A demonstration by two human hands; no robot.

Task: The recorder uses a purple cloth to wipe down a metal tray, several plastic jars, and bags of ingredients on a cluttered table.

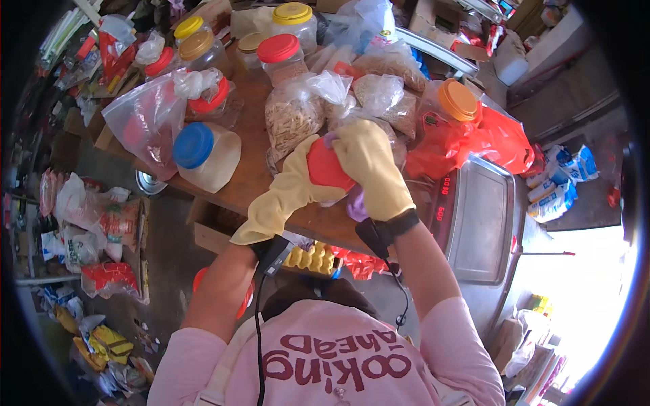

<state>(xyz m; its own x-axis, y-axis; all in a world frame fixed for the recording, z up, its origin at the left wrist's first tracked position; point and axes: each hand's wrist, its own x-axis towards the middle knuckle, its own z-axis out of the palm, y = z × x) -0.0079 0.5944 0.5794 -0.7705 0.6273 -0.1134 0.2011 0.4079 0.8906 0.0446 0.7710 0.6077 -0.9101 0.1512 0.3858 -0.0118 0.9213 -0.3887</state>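
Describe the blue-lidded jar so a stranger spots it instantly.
On the brown wooden table, look left of the gloved left hand, near the edge. The translucent jar there has a blue lid, unlike the red-lidded jar behind it.

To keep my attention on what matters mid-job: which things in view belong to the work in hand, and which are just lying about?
In hand:
- round red-lidded plastic jar, held by the cream-gloved left hand
- soft purple cloth, held by the cream-gloved right hand

Apparently just lying about:
- blue-lidded translucent plastic jar
- clear plastic bag of pale dried strips
- bright red plastic bag
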